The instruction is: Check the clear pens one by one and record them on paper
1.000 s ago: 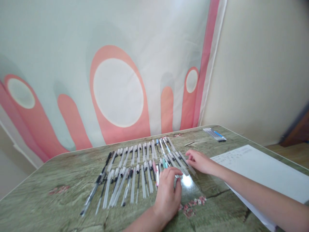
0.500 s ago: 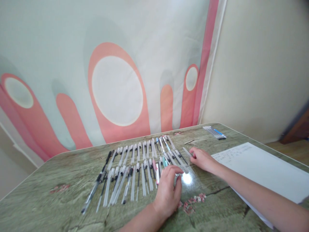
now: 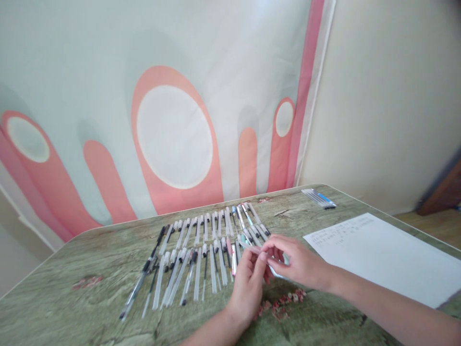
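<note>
My left hand (image 3: 248,286) and my right hand (image 3: 297,263) meet above the table, to the right of the front row of pen parts. Between their fingertips is a slim translucent pen barrel (image 3: 251,247), held slanted. Both hands are closed on it, and the fingers cover much of its length. Whether a refill sits inside the barrel cannot be made out. Directly beside the hands lie pen barrels, dark refills and caps in two rows, among them a pink pen part (image 3: 229,246) and a white pen with red marks (image 3: 234,259).
A clear pen with black ends (image 3: 135,293) lies at the rows' left end. On the right is a white sheet of paper (image 3: 382,259) with handwriting. Several pens with a blue one (image 3: 324,197) lie together at the back right of the wood-patterned table (image 3: 101,259).
My right hand has come left and nearer with the translucent barrel, meeting my left hand. My left fingers, earlier curved over the front row, now close on the barrel.
</note>
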A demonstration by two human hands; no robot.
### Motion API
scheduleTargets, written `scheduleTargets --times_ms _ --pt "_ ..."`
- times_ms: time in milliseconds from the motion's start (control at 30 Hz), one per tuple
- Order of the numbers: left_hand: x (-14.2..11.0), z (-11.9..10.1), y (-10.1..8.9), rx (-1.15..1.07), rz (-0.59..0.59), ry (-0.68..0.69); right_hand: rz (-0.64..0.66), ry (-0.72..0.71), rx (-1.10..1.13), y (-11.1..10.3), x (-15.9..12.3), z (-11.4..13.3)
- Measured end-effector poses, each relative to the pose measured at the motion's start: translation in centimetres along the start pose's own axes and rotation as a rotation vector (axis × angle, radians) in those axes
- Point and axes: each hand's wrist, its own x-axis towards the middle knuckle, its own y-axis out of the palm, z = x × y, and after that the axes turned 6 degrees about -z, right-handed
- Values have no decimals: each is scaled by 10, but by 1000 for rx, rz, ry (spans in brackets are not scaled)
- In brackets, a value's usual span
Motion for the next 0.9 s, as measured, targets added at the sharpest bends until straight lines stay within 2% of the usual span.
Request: scheduleTargets --times_ms 133,200,267,367,533,733,800,900 --pt "5 -1 -3 -63 -73 -9 -48 136 42 -2 6 -26" --pt "7 -1 -4 -93 -139 -3 -145 222 -40 -4 10 -47" --pt "9 0 -5 -107 -188 12 -148 269 -143 -4 10 -67" --pt "9 0 -5 -94 -199 29 -119 321 -302 0 8 -89" --pt "10 -2 -6 -67 -205 58 -25 360 -569 4 5 -96" --pt "29 0 -23 -135 -329 67 38 455 -792 -6 6 -103" --pt "35 4 -29 -202 -367 64 38 469 -806 -10 6 -105" --pt "39 10 -33 -295 -410 36 -37 481 -795 -13 7 -105"
